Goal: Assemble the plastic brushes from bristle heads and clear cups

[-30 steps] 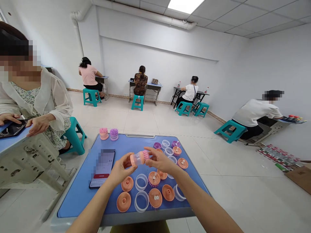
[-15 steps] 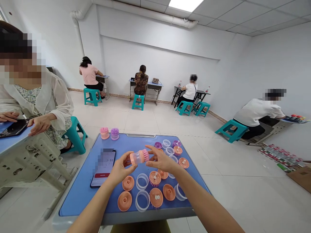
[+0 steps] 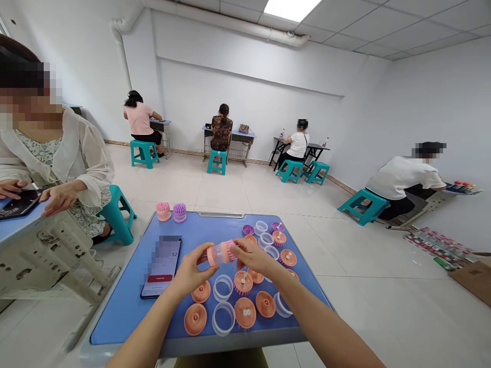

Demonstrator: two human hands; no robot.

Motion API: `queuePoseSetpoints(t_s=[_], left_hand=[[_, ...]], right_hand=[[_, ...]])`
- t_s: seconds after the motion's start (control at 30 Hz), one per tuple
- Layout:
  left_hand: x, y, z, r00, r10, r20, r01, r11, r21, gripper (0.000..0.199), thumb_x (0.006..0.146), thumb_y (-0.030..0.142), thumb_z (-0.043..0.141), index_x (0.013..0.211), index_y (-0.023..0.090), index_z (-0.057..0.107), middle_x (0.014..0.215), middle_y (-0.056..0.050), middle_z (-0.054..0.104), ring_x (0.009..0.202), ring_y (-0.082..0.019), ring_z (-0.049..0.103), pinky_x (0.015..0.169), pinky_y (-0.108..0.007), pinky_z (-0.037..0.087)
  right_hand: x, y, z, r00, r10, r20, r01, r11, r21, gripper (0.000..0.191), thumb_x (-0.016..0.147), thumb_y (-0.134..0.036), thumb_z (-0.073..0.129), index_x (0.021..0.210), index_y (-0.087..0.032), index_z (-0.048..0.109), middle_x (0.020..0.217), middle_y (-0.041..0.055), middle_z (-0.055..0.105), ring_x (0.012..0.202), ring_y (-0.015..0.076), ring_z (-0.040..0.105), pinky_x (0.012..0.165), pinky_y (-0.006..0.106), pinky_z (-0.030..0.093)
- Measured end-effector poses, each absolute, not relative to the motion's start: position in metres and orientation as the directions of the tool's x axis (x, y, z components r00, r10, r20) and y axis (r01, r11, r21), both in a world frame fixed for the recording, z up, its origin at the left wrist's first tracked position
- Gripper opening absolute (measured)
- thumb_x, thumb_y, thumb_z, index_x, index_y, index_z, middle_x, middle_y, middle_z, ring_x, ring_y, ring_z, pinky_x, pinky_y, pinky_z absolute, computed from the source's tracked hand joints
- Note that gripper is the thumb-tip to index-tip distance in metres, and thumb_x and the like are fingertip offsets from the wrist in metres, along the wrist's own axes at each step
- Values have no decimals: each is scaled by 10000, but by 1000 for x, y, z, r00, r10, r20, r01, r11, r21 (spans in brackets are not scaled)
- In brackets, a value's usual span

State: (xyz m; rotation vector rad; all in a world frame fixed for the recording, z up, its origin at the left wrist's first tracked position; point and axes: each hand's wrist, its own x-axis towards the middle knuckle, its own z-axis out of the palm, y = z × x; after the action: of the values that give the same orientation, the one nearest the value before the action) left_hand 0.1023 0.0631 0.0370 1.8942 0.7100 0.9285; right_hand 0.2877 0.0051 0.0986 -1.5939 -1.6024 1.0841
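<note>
Above the blue desk (image 3: 130, 306), my left hand (image 3: 195, 266) grips the orange and clear end of a brush (image 3: 219, 254) lying on its side in the air. My right hand (image 3: 249, 255) has its fingers closed round the pink bristle end. Below them lie orange caps (image 3: 195, 318), clear rings (image 3: 223, 318) and orange brush heads (image 3: 245, 312) with small white parts on them. A pink brush (image 3: 163, 211) and a purple brush (image 3: 179, 212) stand upright at the desk's far left corner.
A phone (image 3: 161, 266) lies on the desk's left side. Purple parts (image 3: 248, 230) are near the far right. At the left, a person (image 3: 84, 168) sits at another desk. Several people sit on teal stools along the walls. Bottle packs (image 3: 441, 245) stand on the floor at right.
My right hand has closed its fingers on the brush's pink bristle end; before, they were spread beside it. The view has shifted slightly.
</note>
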Motion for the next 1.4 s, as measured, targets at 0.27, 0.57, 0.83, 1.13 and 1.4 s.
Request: queuePoseSetpoints(t_s=[0.27,0.57,0.83,1.13,1.4], left_hand=[[102,65,30,539,762,358,136,-498,856,484,675,244,597,1138,176,473,1134,-86,575,998,-222,574,877,-376,477],[102,64,35,549,786,285,88,-393,915,506,678,251,598,1151,144,457,1076,-84,609,951,-218,600,874,-381,480],[103,61,34,555,779,292,98,-410,907,519,654,246,621,1145,150,485,1127,-93,586,982,-227,582,893,-389,465],[102,62,37,623,769,140,-51,-139,989,642,658,272,648,1231,129,397,1061,-94,624,976,-237,584,865,-411,472],[104,61,38,630,767,120,3,-157,988,677,636,275,667,1243,144,397,1111,-80,608,1006,-238,573,893,-414,458]], right_hand=[[284,6,102,-87,995,-54,537,1,-844,336,767,-472,494,904,-168,526,693,2,557,528,113,539,501,255,450],[290,5,96,-160,987,20,442,90,-893,480,710,-407,607,1124,-230,440,882,22,567,706,126,555,640,270,473],[287,6,94,-100,987,-123,447,-66,-892,370,762,-522,469,860,-166,498,718,9,575,523,103,535,483,237,442],[295,1,95,-164,986,25,453,98,-886,508,724,-379,596,1184,-250,424,984,36,546,748,135,540,706,303,464],[296,4,85,-116,993,26,477,79,-875,469,719,-398,594,1138,-233,464,933,32,564,790,158,551,712,306,464]])
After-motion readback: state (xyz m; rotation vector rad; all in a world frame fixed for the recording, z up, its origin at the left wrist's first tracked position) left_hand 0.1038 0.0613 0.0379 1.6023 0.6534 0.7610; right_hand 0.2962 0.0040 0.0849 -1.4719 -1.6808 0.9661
